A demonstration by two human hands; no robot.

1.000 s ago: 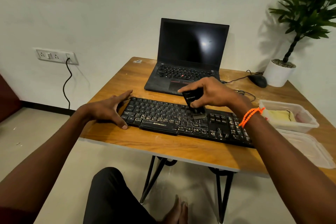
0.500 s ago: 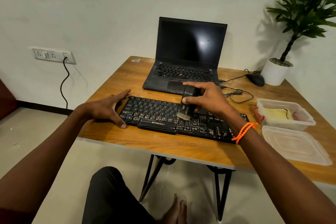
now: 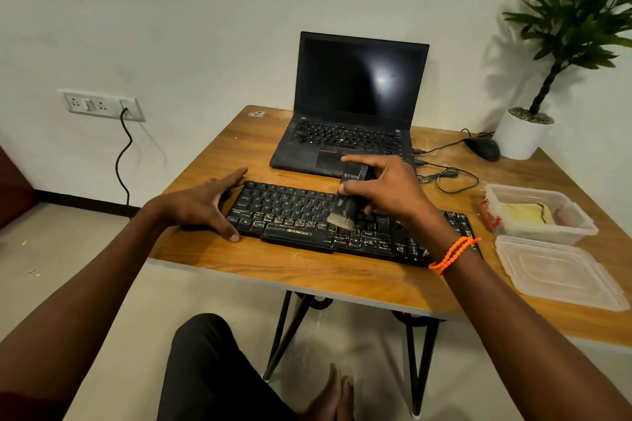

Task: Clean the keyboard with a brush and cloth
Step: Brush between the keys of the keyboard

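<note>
A dusty black keyboard lies across the front of the wooden table. My right hand grips a small black brush by its body. The pale bristles touch the keys near the keyboard's middle. My left hand rests flat at the keyboard's left end, thumb on the far corner, fingers spread along the near corner. A yellow cloth lies in a clear plastic box at the right.
An open black laptop stands just behind the keyboard. A mouse with loose cables and a potted plant sit at the back right. The box's clear lid lies by the table's front right edge.
My right hand has drawn the brush leftward along the keys, from right of the middle to the centre. The left hand has stayed at the keyboard's left end.
</note>
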